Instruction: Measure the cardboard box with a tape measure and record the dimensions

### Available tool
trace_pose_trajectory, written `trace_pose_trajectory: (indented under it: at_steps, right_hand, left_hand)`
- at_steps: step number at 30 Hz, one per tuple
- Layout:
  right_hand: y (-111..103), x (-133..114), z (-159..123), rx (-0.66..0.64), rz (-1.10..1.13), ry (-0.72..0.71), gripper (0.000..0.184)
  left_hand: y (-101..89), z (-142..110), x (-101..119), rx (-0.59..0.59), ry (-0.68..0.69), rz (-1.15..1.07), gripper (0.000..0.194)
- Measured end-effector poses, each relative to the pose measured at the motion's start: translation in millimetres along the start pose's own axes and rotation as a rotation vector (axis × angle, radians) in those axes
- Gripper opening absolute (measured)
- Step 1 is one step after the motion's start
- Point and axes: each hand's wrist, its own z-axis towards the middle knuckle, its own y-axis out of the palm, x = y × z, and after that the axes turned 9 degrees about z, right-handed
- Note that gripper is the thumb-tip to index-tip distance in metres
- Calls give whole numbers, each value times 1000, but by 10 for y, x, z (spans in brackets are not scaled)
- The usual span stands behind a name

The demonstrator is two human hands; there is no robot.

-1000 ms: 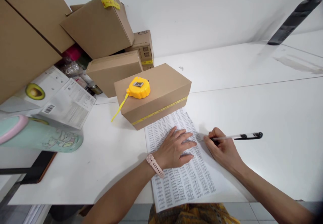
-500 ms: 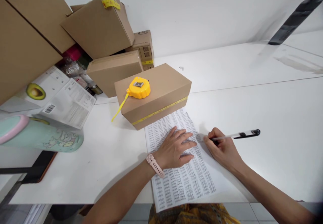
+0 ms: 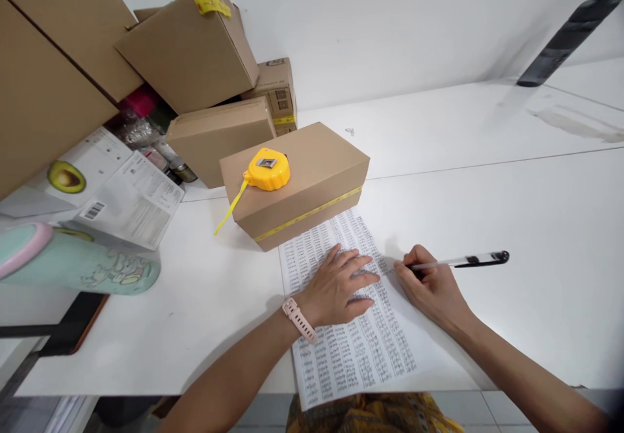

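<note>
A printed sheet [image 3: 355, 348] full of small columns of text lies on the white table [image 3: 487, 192] in front of me. My left hand [image 3: 338, 287] rests flat on the sheet, fingers spread, with a pink watch at the wrist. My right hand [image 3: 431, 287] grips a clear pen with a black cap [image 3: 461, 262], its tip touching the sheet's right side. Just beyond the sheet stands a cardboard box [image 3: 297, 183] with a yellow tape measure [image 3: 267, 170] on top; its yellow tape runs along the box's front edge.
Several cardboard boxes [image 3: 195, 49] are stacked at the back left. A mint-green tumbler [image 3: 73, 264] lies on its side at the left, next to white packaging with an avocado picture [image 3: 97, 186]. A dark bar [image 3: 570, 33] leans at the far right.
The pen's free end has wobbled slightly up and down as my right hand writes. My left hand has stayed put on the sheet.
</note>
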Motion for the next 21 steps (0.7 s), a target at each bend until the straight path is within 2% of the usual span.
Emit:
trace_pose_trajectory:
  at_steps: [11, 21]
  right_hand:
    - [11, 18, 8, 5, -64, -22, 29]
    - [-14, 26, 15, -10, -24, 10, 30]
  left_hand:
    - [-11, -1, -2, -8, -3, 8, 39]
    - [-22, 2, 5, -18, -1, 14, 39]
